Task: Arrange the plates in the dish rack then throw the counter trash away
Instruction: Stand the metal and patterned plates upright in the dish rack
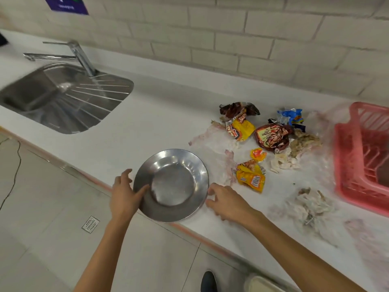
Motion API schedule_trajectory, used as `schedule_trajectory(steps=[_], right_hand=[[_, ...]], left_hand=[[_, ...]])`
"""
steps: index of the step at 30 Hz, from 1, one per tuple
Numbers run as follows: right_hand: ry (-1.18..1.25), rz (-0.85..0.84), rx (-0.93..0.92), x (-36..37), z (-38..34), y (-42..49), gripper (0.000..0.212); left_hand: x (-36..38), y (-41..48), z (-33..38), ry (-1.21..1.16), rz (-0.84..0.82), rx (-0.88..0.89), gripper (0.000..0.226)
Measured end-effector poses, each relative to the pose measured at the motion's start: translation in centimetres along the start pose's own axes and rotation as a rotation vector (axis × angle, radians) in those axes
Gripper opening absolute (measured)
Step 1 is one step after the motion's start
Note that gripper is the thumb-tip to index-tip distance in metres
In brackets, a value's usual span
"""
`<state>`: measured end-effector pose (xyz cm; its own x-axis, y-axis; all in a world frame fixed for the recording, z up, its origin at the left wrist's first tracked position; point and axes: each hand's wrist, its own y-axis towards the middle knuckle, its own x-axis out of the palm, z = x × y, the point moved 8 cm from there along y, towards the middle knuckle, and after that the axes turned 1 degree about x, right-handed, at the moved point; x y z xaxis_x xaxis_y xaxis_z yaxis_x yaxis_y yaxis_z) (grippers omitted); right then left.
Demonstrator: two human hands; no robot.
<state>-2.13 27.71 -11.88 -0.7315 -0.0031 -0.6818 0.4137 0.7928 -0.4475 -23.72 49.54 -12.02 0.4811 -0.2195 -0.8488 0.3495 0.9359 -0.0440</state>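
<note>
Head view: steel plate (pixel 171 185) overhanging the counter (pixel 147 123) front edge, left hand (pixel 124 197) gripping its left rim, right hand (pixel 226 202) open beside it; wrappers (pixel 252 140) between plate and pink dish rack (pixel 362 157); sink (pixel 61 95) empty.

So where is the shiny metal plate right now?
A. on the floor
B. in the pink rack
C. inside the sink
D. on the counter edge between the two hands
D: the metal plate lies at the counter's front edge, with the left hand gripping its rim and the right hand beside it; the pink rack sits far off to the right.
</note>
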Motion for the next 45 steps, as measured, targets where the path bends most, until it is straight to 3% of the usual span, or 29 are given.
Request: schedule_trajectory(steps=[2,5,8,13,19,26,29,32,38,41,45], right_hand=[[-0.007,-0.009,0.006,0.5,0.0,0.2,0.030],[-0.019,-0.015,0.024,0.7,0.4,0.5,0.028],[-0.009,-0.012,0.047,0.5,1.2,0.5,0.026],[0.015,0.000,0.079,0.1,1.9,0.5,0.027],[0.158,0.018,0.071,-0.5,1.7,0.7,0.020],[0.442,0.071,0.050,-2.8,1.4,-0.1,0.028],[0.521,0.127,0.061,-4.5,2.1,-0.9,0.033],[0.646,0.195,0.064,-6.0,3.5,-2.1,0.021],[0.871,0.373,0.078,-10.2,7.7,-6.4,0.019],[0.870,0.471,0.089,-13.3,9.9,-9.2,0.015],[0.684,0.638,0.129,-18.0,13.5,-13.0,0.014]], left_hand=[[0.5,0.3,-1.3,0.029,-0.055,-0.043,0.065],[0.7,0.6,-2.1,0.095,-0.121,-0.095,0.041],[-0.1,0.7,-2.2,0.124,-0.101,-0.086,0.055],[-1.4,1.3,-2.1,0.096,-0.115,-0.054,0.059],[-1.9,0.9,-0.8,-0.666,-0.172,-0.104,0.047],[-0.9,-0.7,2.8,-0.869,-0.201,-0.107,0.034],[0.4,-1.8,5.3,-0.925,-0.240,-0.116,0.036],[1.9,-2.3,7.5,-0.950,-0.273,-0.106,0.022],[6.5,-4.6,13.4,-1.015,-0.421,-0.102,0.024],[9.1,-6.3,16.9,-1.005,-0.515,-0.089,0.024],[12.6,-8.6,22.4,-0.931,-0.633,0.001,0.020]])
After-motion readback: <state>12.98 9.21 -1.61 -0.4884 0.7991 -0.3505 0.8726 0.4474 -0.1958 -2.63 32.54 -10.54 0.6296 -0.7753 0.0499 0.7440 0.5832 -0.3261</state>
